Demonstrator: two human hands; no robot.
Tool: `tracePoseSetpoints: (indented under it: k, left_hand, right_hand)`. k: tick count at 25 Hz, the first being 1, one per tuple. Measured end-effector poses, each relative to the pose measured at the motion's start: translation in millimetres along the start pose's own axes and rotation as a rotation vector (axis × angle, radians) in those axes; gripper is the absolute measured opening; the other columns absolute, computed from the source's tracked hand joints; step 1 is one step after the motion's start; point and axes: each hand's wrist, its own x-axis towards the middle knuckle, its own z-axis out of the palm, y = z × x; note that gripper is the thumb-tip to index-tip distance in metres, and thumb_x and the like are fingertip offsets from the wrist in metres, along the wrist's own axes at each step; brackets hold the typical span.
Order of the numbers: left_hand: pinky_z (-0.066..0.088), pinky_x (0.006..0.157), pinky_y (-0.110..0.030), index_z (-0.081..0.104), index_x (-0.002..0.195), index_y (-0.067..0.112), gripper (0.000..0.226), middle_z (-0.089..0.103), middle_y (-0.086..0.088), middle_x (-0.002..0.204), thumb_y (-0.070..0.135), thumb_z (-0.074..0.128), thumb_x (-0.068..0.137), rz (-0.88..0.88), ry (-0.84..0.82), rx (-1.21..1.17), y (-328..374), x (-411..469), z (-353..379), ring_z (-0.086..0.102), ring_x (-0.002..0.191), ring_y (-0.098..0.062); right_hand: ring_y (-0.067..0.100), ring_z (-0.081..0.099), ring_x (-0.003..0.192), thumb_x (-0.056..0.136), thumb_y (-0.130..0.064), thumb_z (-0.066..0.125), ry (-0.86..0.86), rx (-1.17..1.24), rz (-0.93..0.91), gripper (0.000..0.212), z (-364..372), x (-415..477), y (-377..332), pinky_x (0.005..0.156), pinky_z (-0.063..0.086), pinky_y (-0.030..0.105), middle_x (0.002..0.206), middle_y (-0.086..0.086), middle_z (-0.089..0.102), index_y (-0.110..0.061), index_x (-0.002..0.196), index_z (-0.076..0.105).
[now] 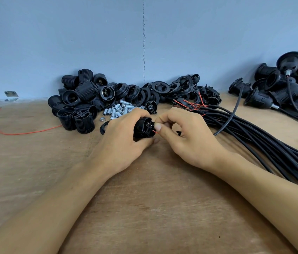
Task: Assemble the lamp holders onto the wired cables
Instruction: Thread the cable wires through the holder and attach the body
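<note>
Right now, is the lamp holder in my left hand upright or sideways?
Sideways: the lamp holder in the left hand turns its terminal end toward the right hand, pinching a red wire.

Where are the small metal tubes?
Head view, left of centre: the metal tubes lie just beyond the left hand, between the threaded holder pile and the black ring pile.

wooden table [144, 198] under the fingers [163, 120] | blue-grey wall [71, 43] behind them | wall seam [143, 43] straight beyond | metal bracket [11, 94] far left, at wall foot
</note>
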Motion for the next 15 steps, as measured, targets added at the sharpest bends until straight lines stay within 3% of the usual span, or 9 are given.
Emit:
tracePoseSetpoints:
  k: [7,10,15]
  left_hand:
    - [0.039,0.073,-0.002,0.057,0.105,0.04,0.042,0.063,0.028,0.097,0.038,0.086,0.074,-0.006,-0.005,-0.028,-0.7,-0.3,-0.5,0.058,0.088,0.012]
    - [0.042,0.072,-0.007,0.053,0.102,0.04,0.043,0.067,0.018,0.085,0.041,0.086,0.074,-0.033,-0.02,-0.038,-3.1,-0.7,1.0,0.061,0.087,0.006]
    - [0.047,0.075,-0.016,0.051,0.103,0.04,0.045,0.068,0.016,0.085,0.048,0.083,0.073,-0.026,-0.037,-0.054,-6.2,-0.7,3.1,0.063,0.087,0.001]
  right_hand:
    - [0.003,0.053,0.074,0.092,-0.013,0.068,0.011,-0.03,-0.042,0.008,-0.9,0.1,-1.8,0.071,0.038,0.01,0.069,-0.02,0.054,-0.017,0.085,0.068]
    - [0.003,0.054,0.074,0.092,-0.012,0.069,0.018,-0.026,-0.06,0.008,-1.1,0.1,-2.9,0.073,0.037,0.009,0.068,-0.019,0.055,-0.016,0.085,0.069]
    - [0.005,0.056,0.075,0.091,-0.01,0.07,0.014,-0.022,-0.081,0.007,-2.7,0.4,-5.5,0.075,0.036,0.008,0.069,-0.013,0.06,-0.014,0.085,0.069]
